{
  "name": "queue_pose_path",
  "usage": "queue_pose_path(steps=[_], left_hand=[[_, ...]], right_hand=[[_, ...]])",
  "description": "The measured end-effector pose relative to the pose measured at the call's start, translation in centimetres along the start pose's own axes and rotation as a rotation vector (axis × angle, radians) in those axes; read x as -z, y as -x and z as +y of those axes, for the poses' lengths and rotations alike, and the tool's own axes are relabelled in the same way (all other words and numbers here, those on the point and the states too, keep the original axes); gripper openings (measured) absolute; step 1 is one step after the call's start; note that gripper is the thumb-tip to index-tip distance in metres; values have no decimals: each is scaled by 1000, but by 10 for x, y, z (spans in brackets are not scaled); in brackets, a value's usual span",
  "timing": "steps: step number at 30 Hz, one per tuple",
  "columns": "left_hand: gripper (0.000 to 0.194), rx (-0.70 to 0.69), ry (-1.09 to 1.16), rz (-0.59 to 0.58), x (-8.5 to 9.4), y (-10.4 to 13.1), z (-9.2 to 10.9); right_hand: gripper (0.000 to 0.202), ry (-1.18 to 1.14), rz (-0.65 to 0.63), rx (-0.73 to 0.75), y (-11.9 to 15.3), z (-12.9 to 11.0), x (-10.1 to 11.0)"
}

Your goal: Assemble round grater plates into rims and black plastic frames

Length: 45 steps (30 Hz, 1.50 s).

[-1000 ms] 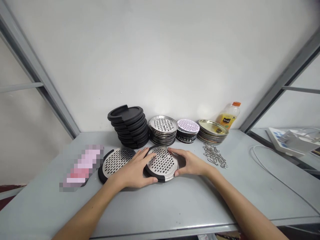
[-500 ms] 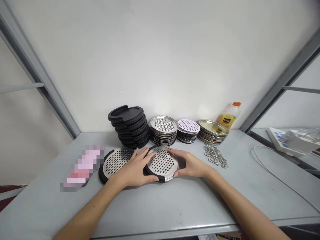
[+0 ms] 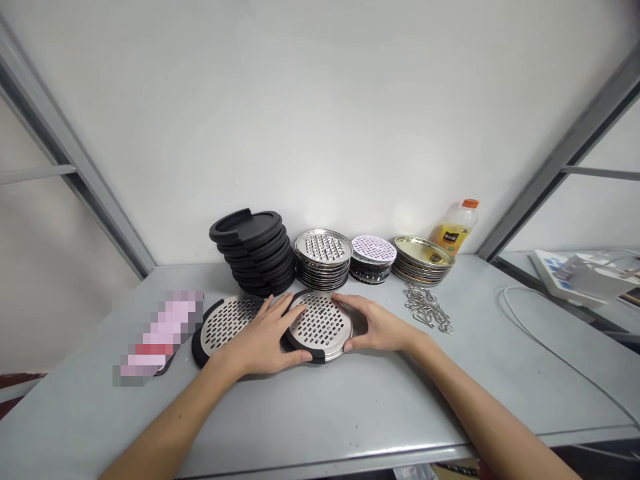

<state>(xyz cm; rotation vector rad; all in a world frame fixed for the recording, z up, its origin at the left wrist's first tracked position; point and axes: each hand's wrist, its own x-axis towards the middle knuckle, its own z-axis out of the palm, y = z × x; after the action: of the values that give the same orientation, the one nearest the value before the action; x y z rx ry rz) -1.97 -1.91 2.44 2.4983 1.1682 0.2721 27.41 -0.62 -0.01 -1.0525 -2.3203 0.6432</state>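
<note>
A round metal grater disc point(image 3: 320, 325) sits in a black C-shaped holder point(image 3: 316, 355) on the table. My left hand point(image 3: 263, 337) wraps the holder's left side, thumb along the front rim and fingers across the far edge. At the right, my right hand point(image 3: 376, 325) curves around the disc's bare metal rim, with thumb and fingers on opposite parts of it. A second slotted disc point(image 3: 225, 327) in a black holder lies flat to the left, partly hidden beneath my left hand and forearm.
Along the wall stand stacks of black holders point(image 3: 247, 230), grater discs point(image 3: 323, 248), pale-topped slotted discs point(image 3: 374, 249) and gold-coloured lids point(image 3: 423, 252). A juice bottle point(image 3: 453, 230) leans behind. Metal hooks point(image 3: 427, 308) lie at right, a blurred pink object point(image 3: 163, 333) at left, a white cable point(image 3: 545, 357) far right.
The view has shifted slightly, so everything appears a little further left. Both hands keep nearly the same hold around the disc and holder.
</note>
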Motion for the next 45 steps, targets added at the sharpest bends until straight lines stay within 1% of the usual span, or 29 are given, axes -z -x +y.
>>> queue_pose_path(steps=[4, 7, 12, 14, 17, 20, 22, 25, 29, 32, 34, 36, 38, 41, 43, 45], left_hand=[[89, -3, -18, 5, -1, 0, 0], [88, -11, -39, -1, -1, 0, 1], [100, -13, -93, -39, 1, 0, 3], [100, -14, -96, -42, 1, 0, 1], [100, 4, -91, -37, 0, 0, -4], [104, 14, -102, -32, 1, -1, -7], [105, -9, -125, -13, 2, -2, -5], [104, -27, -159, 30, 3, -3, -1], [108, -49, -174, 102, 2, -5, 1], [106, -55, -149, 168, 1, -6, 1], [103, -51, -120, 202, 1, -7, 1], [99, -47, -92, 230, 1, -8, 1], [98, -43, -69, 254, 2, -7, 2], [97, -35, -38, 280, 3, -4, 3], [90, -43, -6, 305, 5, -3, 2], [82, -60, 28, 341, 6, -1, 1]], right_hand=[[108, -10, 4, -13, 1, 1, -2], [105, 12, 1, -2, 1, 0, -2], [96, 50, 4, 31, 0, -3, 1], [95, 47, 2, 37, 0, -4, 3], [96, 28, -1, 34, 1, -7, 6], [101, 23, -9, 9, 2, -8, 7], [101, 28, -32, -6, 2, -8, 7], [94, 17, -66, -11, 2, -9, 7], [89, 2, -75, -11, 2, -11, 10], [89, 16, -72, -1, 1, -15, 10], [77, 28, -51, 5, 0, -17, 8], [59, 44, -17, 22, -1, -18, 6], [48, 68, 24, 67, -2, -17, 3], [42, 83, 117, 150, -2, -14, 2], [39, 50, 201, 175, -1, -13, 2], [35, -6, 288, 164, -1, -12, 2]])
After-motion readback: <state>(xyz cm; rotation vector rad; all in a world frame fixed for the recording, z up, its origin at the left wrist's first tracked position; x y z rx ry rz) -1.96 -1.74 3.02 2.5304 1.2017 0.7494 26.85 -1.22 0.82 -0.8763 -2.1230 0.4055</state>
